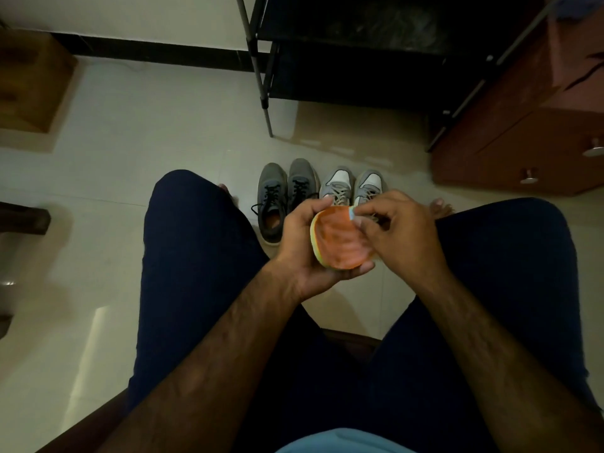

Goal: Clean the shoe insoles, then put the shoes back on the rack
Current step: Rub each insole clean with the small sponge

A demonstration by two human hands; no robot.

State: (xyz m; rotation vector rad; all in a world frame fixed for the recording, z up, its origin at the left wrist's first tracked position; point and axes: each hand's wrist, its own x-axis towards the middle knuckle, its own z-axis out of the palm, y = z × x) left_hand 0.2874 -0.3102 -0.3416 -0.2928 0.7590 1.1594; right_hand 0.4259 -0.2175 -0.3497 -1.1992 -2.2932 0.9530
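an orange insole (pixel 340 243) is being held above the floor, between the knees of a seated person, by the left hand (pixel 299 245). it is being gripped with the fingers and thumb curled round its pale yellow edge, and it is being bent into a cupped shape with the orange face upward. a small pale blue piece (pixel 352 213) is being pinched by the fingertips of the right hand (pixel 403 230) and is being pressed against the far edge of the insole; what the piece is made of cannot be told. beyond the hands, a dark grey pair of shoes (pixel 273 204) and a grey-and-white pair of shoes (pixel 340 186) are being kept side by side on the tiled floor (pixel 163 132), toes pointing toward the black shoe rack (pixel 261 80). the rack is being flanked on the right by a reddish wooden cabinet (pixel 523 142).
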